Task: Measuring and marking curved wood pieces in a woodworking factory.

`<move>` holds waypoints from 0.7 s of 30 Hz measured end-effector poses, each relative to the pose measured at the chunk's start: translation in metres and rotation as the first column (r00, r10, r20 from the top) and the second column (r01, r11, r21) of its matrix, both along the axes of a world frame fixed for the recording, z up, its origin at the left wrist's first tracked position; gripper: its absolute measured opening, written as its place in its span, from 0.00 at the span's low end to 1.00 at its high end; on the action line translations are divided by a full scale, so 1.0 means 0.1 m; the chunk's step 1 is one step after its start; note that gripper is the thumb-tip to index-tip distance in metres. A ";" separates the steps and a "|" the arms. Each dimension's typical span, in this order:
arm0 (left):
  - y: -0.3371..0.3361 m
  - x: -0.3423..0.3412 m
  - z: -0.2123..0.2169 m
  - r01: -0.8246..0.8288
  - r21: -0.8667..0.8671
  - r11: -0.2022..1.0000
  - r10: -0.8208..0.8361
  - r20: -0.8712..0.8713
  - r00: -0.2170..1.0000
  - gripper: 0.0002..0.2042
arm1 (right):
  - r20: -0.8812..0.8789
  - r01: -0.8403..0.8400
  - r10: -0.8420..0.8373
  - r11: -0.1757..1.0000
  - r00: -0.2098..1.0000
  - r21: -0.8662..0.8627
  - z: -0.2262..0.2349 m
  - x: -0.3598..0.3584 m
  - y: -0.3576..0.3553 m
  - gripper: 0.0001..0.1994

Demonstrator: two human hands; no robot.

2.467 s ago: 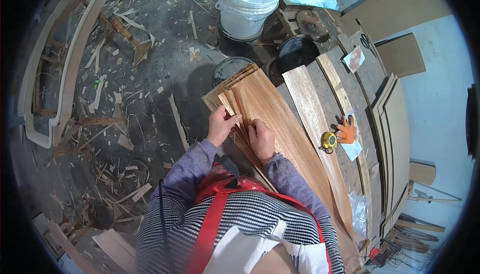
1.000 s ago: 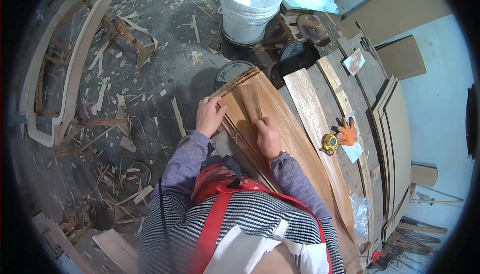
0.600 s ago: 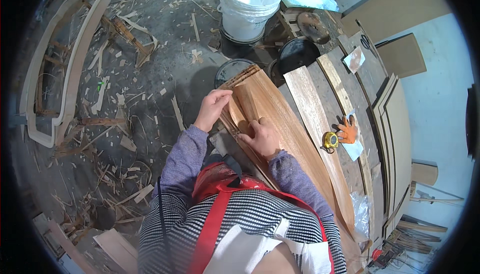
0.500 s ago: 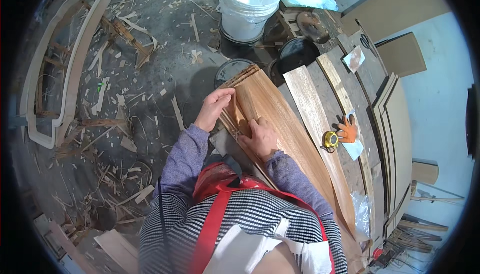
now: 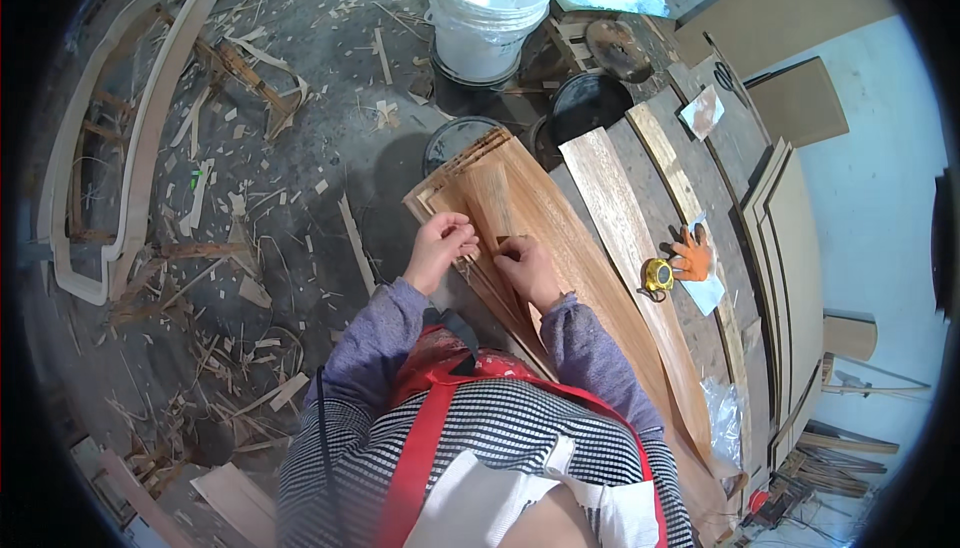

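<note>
A stack of long, thin wood veneer sheets [image 5: 575,238] lies slantwise before me, its far end dark and ragged. Over its left edge, my left hand [image 5: 440,251] has its fingers curled in; whatever they may hold is hidden. My right hand [image 5: 528,270] is closed in a pinch above the sheets. A small brown bit shows at its fingertips, too small to name. Between the two hands, a narrower veneer strip [image 5: 490,196] lies on the stack, its left edge slightly raised.
To the right lie a pale veneer strip [image 5: 612,188], a yellow tape measure [image 5: 658,274] and an orange glove [image 5: 692,253]. Beyond the stack stands a white bucket [image 5: 485,33] near a black tub [image 5: 588,108]. A curved wooden frame [image 5: 135,148] stands left, among floor scraps.
My left hand has come down and nearer from the strip's far edge. My right hand has risen from lying on the veneer into a pinch. More of the stack's left side shows.
</note>
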State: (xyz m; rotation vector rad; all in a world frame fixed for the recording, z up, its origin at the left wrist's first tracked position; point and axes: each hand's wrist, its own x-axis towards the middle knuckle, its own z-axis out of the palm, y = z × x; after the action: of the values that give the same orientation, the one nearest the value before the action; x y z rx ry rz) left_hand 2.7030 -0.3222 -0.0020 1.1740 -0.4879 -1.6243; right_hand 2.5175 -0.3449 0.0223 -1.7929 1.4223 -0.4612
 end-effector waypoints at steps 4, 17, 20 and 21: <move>-0.03 -0.08 0.03 0.067 -0.059 0.996 -0.054 0.205 0.977 0.14 | 0.074 0.041 -0.046 0.996 0.996 0.077 0.01 -0.01 0.00 0.08; -0.06 -0.09 -0.02 0.115 -0.034 0.993 -0.105 0.227 0.968 0.14 | 0.196 -0.030 -0.007 0.983 0.981 0.183 -0.06 -0.12 -0.03 0.10; -0.06 -0.09 -0.03 0.112 -0.060 0.992 -0.098 0.199 0.975 0.14 | 0.197 -0.006 -0.040 0.974 0.980 0.227 -0.10 -0.12 -0.03 0.10; -0.06 -0.09 -0.03 0.117 -0.043 0.992 -0.106 0.206 0.973 0.14 | 0.214 0.000 -0.058 0.965 0.975 0.261 -0.10 -0.12 -0.03 0.11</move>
State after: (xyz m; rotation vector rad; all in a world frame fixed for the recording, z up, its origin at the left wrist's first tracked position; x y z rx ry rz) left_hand 2.6944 -0.3279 -0.0047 1.2973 -0.7367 -1.5826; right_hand 2.5059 -0.3483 0.0125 -1.4658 1.2908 -0.4512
